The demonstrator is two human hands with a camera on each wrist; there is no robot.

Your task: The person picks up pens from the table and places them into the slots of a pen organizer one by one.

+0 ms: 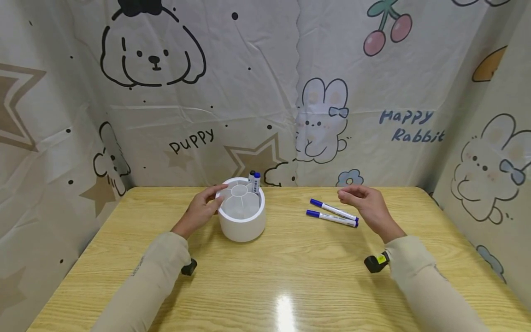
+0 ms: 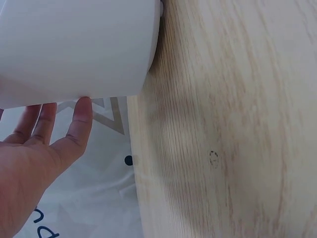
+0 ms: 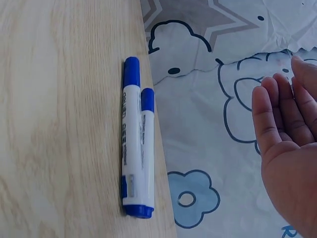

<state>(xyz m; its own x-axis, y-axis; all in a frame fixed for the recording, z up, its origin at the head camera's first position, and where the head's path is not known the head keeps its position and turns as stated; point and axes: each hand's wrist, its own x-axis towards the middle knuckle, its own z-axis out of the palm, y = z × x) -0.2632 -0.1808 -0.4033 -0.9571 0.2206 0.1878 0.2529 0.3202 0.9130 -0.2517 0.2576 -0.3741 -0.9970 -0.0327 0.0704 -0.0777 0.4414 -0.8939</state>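
A round white desk organizer (image 1: 242, 227) with several compartments stands left of the table's middle. My left hand (image 1: 203, 208) holds its left side, thumb and index finger at the rim; in the left wrist view the fingertips (image 2: 83, 106) touch the outer wall. A blue-capped marker (image 1: 256, 183) and a black-capped marker (image 1: 251, 175) stand upright in a right-hand compartment. Two more blue-capped markers, the far marker (image 1: 333, 210) and the near marker (image 1: 332, 218), lie on the table. Beyond their right ends my right hand (image 1: 369, 210) hovers with loosely bent fingers, nothing in it.
The wood-grain table (image 1: 282, 272) ends at a patterned curtain (image 1: 257, 92) behind it. More curtain hangs at both sides. Black wrist cameras sit under the left cuff (image 1: 172, 246) and right cuff (image 1: 408, 253).
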